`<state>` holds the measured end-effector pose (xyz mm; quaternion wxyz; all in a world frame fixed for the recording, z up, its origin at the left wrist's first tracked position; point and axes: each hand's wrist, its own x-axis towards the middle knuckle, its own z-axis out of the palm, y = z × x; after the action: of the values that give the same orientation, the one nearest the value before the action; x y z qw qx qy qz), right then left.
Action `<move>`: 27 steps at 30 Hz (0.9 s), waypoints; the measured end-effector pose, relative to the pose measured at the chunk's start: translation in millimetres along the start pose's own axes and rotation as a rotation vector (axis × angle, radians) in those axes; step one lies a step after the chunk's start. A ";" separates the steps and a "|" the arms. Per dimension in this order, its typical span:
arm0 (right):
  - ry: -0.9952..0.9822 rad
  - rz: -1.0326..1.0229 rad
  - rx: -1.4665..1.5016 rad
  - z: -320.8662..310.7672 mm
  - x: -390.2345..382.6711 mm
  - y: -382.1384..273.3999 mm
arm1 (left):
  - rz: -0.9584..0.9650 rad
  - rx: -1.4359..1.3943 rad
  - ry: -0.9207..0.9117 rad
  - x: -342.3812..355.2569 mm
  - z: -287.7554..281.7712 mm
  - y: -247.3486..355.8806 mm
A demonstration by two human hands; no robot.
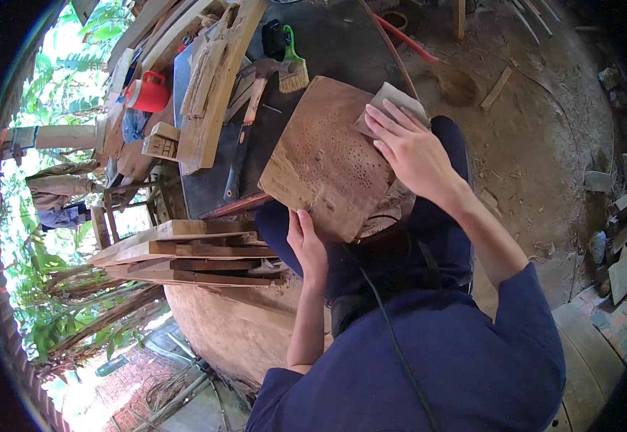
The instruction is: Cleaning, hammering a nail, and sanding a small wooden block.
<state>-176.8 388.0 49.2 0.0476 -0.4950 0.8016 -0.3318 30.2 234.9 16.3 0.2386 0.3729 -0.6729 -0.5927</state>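
Note:
A square brown wooden board (328,155), with a cluster of small dark holes across its middle, lies tilted over my lap and against the dark table. My left hand (306,241) grips its near left edge, thumb on top; the other fingers are partly hidden. On the board's right corner my right hand (415,155) presses a greyish-beige sheet of sandpaper (398,102) with its fingers laid together over it. Part of the sheet sticks out beyond the fingertips. Beneath the board's near right edge, a round wooden surface (392,209) shows in part.
On the dark table (335,43) lie a hammer (245,137), a green-handled brush (293,68) and long planks (223,86). A red jug (149,92) stands at the left. Stacked boards (184,252) jut out near my left arm. A broom (450,75) rests on the dirt floor.

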 end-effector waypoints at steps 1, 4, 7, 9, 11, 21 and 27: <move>0.017 -0.030 -0.031 3.6 -4.4 -11.6 | 0.023 0.114 0.000 3.9 2.3 6.6; -0.042 -0.253 0.105 28.7 -33.5 -28.3 | -0.039 0.051 -0.010 12.7 6.3 -1.2; -0.010 -0.007 0.057 6.4 8.2 -4.0 | 0.058 0.165 0.014 19.9 -10.6 1.3; 0.220 0.031 -0.105 13.8 26.6 28.6 | 0.115 0.170 0.019 22.9 -8.4 -4.0; 0.252 0.033 -0.171 6.7 49.7 44.0 | 0.060 0.133 0.001 23.4 -2.7 -4.8; 0.207 0.008 -0.086 -2.7 88.0 5.9 | 0.023 0.019 -0.005 23.5 -5.3 -3.8; 0.192 -0.005 -0.036 26.9 47.8 6.0 | 0.073 0.090 -0.026 29.9 -11.3 0.3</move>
<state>-194.7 337.3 37.0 -0.0392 -0.4637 0.8071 -0.3634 20.6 204.4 15.1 0.2342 0.3505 -0.7150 -0.5576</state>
